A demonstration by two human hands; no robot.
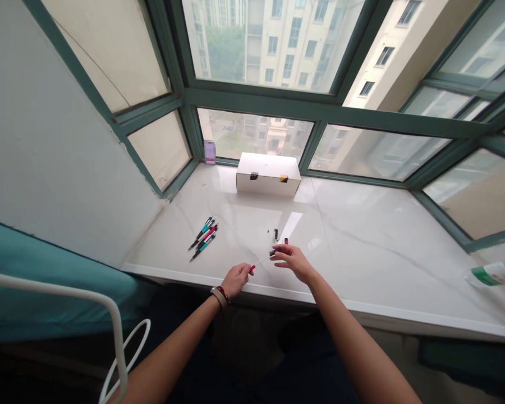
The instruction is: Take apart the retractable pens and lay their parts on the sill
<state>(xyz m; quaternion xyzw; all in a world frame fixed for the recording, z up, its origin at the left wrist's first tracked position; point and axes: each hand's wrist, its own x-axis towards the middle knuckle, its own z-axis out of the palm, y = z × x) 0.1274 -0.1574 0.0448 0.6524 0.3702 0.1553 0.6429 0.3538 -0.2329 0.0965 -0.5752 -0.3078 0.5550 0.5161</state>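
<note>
My left hand (235, 280) pinches a short red pen part (252, 269) just above the front edge of the white sill. From it a thin pale rod, which looks like a pen refill (262, 260), runs up to the right. At the rod's far end, the fingertips of my right hand (292, 261) are closed on a small black pen part (273, 253). Just beyond that hand lie a black pen piece (276, 233), a tiny dark bit (268, 231) and a red and black piece (286, 240), partly hidden by my fingers.
Several pens (204, 235) in teal, red and black lie grouped to the left. A white box (268, 174) stands at the back against the window. A purple-and-white card (210, 152) leans in the corner. A bottle (494, 274) lies at far right; a white tubular frame (113, 314) is lower left.
</note>
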